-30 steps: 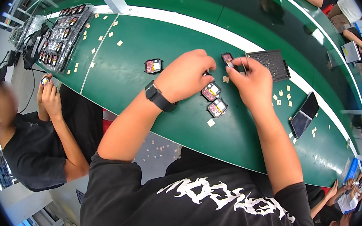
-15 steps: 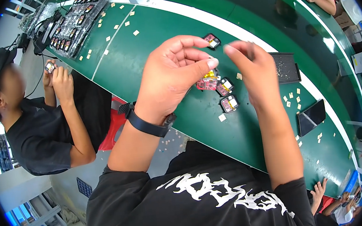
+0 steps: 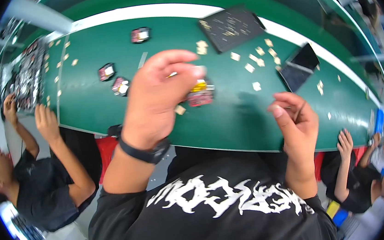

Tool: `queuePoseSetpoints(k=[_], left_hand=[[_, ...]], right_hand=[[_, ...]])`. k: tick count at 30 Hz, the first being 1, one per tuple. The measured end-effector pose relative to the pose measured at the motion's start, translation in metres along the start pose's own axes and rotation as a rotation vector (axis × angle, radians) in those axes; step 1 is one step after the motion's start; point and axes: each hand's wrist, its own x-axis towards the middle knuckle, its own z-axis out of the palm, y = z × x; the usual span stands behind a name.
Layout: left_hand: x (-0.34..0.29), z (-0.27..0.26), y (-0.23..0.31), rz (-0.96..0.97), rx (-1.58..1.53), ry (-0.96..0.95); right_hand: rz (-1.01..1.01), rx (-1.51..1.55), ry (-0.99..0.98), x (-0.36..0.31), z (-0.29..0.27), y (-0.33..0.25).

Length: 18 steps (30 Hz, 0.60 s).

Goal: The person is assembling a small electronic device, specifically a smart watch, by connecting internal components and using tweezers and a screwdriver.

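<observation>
My left hand [image 3: 155, 98], with a dark band on the wrist, is closed over the green table. By its thumb and fingertips is a small red circuit board [image 3: 200, 99] with a yellow strip, partly covered by the fingers. Farther right, my right hand [image 3: 297, 121] hovers above the table's near edge, thumb and forefinger drawn together. Anything between them is too small to make out. Left of my left hand lie two small black-cased circuit units [image 3: 107, 71] [image 3: 121, 86]. A third cased unit [image 3: 140, 34] sits farther back.
Toward the back stands a black tray [image 3: 221, 41] holding thin bits. Small cream squares [image 3: 260, 61] are scattered over the green table [image 3: 234, 129]. A dark flat device [image 3: 299, 70] lies at right. Wrapped trays [image 3: 28, 75] stand far left; co-workers' hands are on both sides.
The view has swung to the right. My hands have moved apart, the right one drawing away toward the near edge. The red circuit board stays with my left hand, away from the other units.
</observation>
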Motion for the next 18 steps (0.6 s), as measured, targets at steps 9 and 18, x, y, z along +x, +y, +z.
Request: queuePoseSetpoints(k=[9, 18], left_hand=[[-0.04, -0.009, -0.021, -0.328, -0.284, 0.074], [-0.057, 0.004, -0.042, -0.593, -0.455, -0.094]], right_hand=[[-0.213, -0.767, 0.185, -0.075, -0.099, 0.062], [-0.402, -0.886, -0.048, -0.077, -0.093, 0.082]])
